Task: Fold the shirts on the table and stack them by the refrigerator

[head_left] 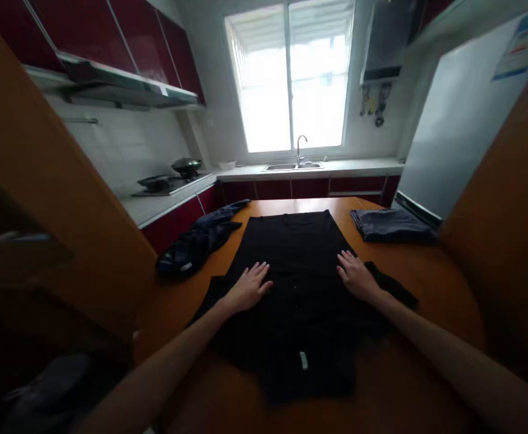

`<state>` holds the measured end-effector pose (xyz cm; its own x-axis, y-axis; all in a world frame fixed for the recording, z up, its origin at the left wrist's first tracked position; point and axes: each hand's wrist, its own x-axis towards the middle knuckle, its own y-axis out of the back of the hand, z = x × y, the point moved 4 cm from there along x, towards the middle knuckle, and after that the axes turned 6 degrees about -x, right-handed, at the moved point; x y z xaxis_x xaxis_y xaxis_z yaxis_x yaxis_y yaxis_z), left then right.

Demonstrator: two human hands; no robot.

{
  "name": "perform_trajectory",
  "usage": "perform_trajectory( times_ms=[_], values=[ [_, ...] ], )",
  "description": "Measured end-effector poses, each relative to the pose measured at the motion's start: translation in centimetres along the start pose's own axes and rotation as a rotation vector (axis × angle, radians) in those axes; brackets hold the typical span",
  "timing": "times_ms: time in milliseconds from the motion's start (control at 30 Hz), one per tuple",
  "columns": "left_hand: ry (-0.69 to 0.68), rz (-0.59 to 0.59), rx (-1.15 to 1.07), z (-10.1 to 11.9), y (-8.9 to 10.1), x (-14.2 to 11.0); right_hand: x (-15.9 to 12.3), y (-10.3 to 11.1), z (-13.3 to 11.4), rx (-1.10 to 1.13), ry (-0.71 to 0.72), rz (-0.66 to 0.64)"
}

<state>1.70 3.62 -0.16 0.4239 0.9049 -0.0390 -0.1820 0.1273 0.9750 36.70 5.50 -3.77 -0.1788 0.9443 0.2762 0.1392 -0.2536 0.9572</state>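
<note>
A black shirt with small buttons down its middle lies spread on the wooden table, its hem side toward the window. A pale label shows near its collar, at the end close to me. My left hand rests flat on the left part of the cloth, fingers apart. On the right edge lies my right hand, also flat with its fingers spread. One dark sleeve sticks out beyond my right wrist. Neither hand grasps anything.
Left on the table is a crumpled dark garment. Folded dark trousers or similar cloth lie at the back right, near the fridge. Behind the table are a counter with a sink and a stove with pans.
</note>
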Motion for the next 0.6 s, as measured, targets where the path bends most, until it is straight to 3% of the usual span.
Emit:
perform_trajectory(
  times_ms=[133, 267, 333, 400, 467, 533, 600],
  values=[
    [0.004, 0.027, 0.049, -0.8, -0.6, -0.2, -0.3, 0.0, 1.5, -0.058, -0.029, -0.034],
    [0.141, 0.063, 0.084, -3.2, 0.2, -0.1, -0.5, 0.1, 3.0, -0.065, -0.067, -0.043],
    [0.175, 0.096, 0.086, -3.3, 0.8, -0.2, -0.5, 0.1, 3.5, -0.051, -0.076, -0.038],
    [0.095, 0.139, 0.059, -1.6, 1.2, -0.6, -0.5, 0.3, 3.5, -0.048, -0.091, -0.019],
    [-0.121, 0.137, -0.011, 1.8, 1.1, -1.3, -0.5, 0.8, 3.0, -0.05, -0.1, 0.018],
    [-0.376, 0.063, -0.099, 5.6, 0.6, -2.2, -0.7, 1.6, 1.7, -0.02, -0.064, 0.065],
    [-0.538, -0.026, -0.148, 8.5, -0.3, -3.0, -1.2, 2.4, -0.3, 0.06, 0.048, 0.097]
  ],
)
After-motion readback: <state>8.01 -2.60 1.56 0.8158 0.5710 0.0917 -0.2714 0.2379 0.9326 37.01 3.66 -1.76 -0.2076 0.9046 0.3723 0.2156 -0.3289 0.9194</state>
